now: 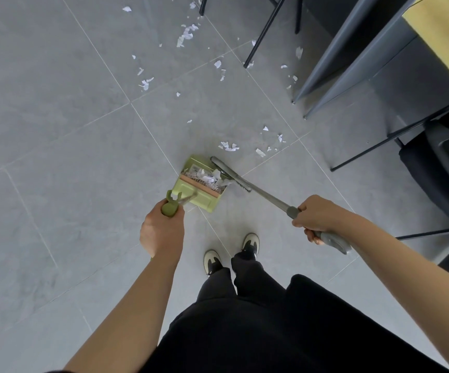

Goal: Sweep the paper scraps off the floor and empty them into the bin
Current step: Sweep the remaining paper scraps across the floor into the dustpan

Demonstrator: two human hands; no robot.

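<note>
Paper scraps (209, 179) sit in the green dustpan (199, 185) on the floor (56, 130), and many more scraps lie farther out near the chair legs (261, 33). The left hand (161, 230) holds the dustpan handle tight. The right hand (317, 216) holds the broom (234, 176), whose head looks to touch the pan's edge. Sweeping is partway done. Next, reach out and pull the far scraps in. No bin shows here.
</note>
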